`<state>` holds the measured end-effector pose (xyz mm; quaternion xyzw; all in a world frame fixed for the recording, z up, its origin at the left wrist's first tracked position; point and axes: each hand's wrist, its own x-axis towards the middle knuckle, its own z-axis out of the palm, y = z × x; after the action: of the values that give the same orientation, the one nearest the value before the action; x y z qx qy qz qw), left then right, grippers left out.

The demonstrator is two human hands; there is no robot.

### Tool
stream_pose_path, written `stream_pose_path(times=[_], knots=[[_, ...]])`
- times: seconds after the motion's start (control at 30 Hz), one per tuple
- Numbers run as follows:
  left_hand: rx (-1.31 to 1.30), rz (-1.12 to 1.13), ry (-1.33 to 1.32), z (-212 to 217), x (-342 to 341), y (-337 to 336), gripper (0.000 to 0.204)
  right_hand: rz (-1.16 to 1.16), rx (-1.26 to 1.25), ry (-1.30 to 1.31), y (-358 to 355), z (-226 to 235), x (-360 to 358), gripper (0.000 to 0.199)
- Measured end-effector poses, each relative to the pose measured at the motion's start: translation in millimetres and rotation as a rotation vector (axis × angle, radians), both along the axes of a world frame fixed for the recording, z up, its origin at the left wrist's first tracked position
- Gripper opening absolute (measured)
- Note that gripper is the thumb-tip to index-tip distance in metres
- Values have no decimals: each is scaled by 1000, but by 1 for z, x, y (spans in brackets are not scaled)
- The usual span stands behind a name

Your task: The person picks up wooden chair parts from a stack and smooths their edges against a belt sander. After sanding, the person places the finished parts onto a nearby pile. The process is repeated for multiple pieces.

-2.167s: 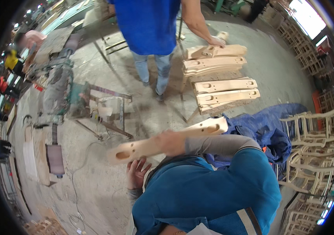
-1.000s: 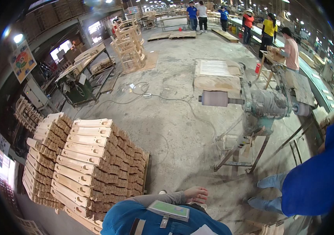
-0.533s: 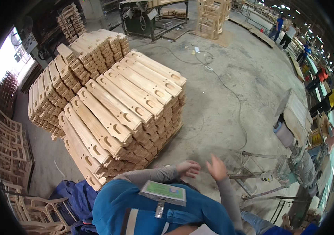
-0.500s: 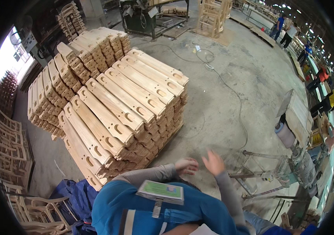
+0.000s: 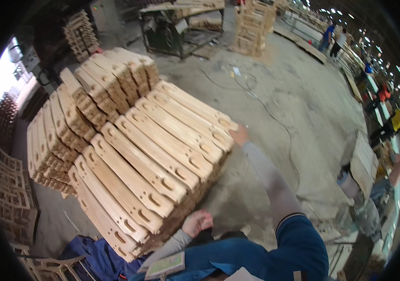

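Note:
A big stack of pale wooden boards (image 5: 155, 154), each with an oval slot and small holes near its end, stands in front of me to the left. My right hand (image 5: 240, 135) reaches out to the stack's far right corner, its fingers closed on the slotted end of the outermost wooden board (image 5: 209, 108). That board lies on top of the pile; the undersides of my fingers are hidden. Low beside the stack's near side is my left hand (image 5: 198, 223), empty, with fingers loosely curled and slightly apart.
More stacked boards (image 5: 52, 133) stand behind at the left. A blue cloth (image 5: 92, 257) lies below the stack. A cable (image 5: 279, 119) runs across the concrete floor. Grey machinery (image 5: 361, 187) stands at the right, with people (image 5: 338, 44) working farther off. Wooden frames (image 5: 251, 30) stand at the back.
My right hand has moved forward from beside my left and taken hold of the far right board's end. My left hand has dropped lower and slightly left. The view has tilted and shifted.

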<state>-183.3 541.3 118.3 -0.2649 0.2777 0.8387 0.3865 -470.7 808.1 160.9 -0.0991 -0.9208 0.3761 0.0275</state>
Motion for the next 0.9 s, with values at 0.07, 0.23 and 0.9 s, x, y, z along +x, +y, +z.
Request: stream_pose_path(times=[0.07,0.23,0.9], knots=[[77,21,20,-4,3,-8,11,-84,53,-74,-5,-4,-29,73],[-174,56,-21,-6,3,-8,23,40,-276,-269,12,-27,-65,59],[-164,154,85,22,-60,211,19,403,-460,-523,236,-30,80,47]])
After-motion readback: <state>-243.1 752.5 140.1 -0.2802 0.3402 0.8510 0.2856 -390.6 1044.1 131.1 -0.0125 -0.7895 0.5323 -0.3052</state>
